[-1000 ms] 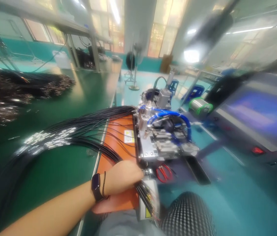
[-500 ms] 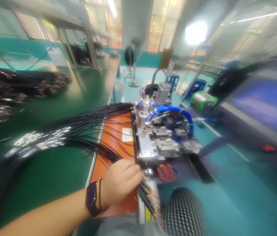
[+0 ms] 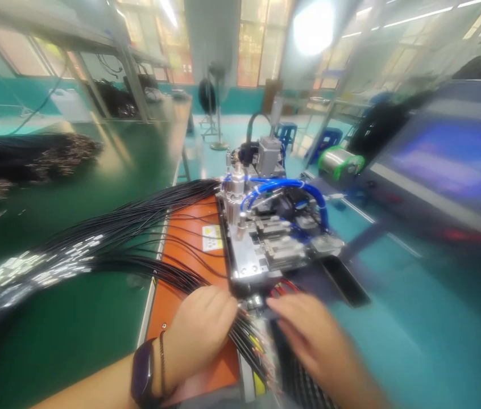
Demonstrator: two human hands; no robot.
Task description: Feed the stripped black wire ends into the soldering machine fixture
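My left hand (image 3: 203, 322), with a dark band and a bracelet at the wrist, is closed round a bundle of black cables (image 3: 176, 275). The stripped cable ends (image 3: 261, 358), with thin coloured wires, stick out to the right of the fist. On the other side of these ends, my right hand (image 3: 309, 329) reaches forward with its fingers stretched out and apart from the thumb. Nothing shows in it, and it is somewhat blurred. Red handles (image 3: 285, 288) of a tool lie just beyond its fingertips, partly covered by them.
A machine (image 3: 261, 238) with blue hoses stands ahead on an orange base (image 3: 193, 227). More black cables (image 3: 138, 210) lie across the green table (image 3: 112, 312). A dark tray (image 3: 347, 281), a green-rimmed wire spool (image 3: 339, 162) and a screen (image 3: 457, 153) are on the right.
My right hand has come into view from the lower right, close to the cable ends and the red handles. The left hand keeps its hold; the view has shifted slightly right.
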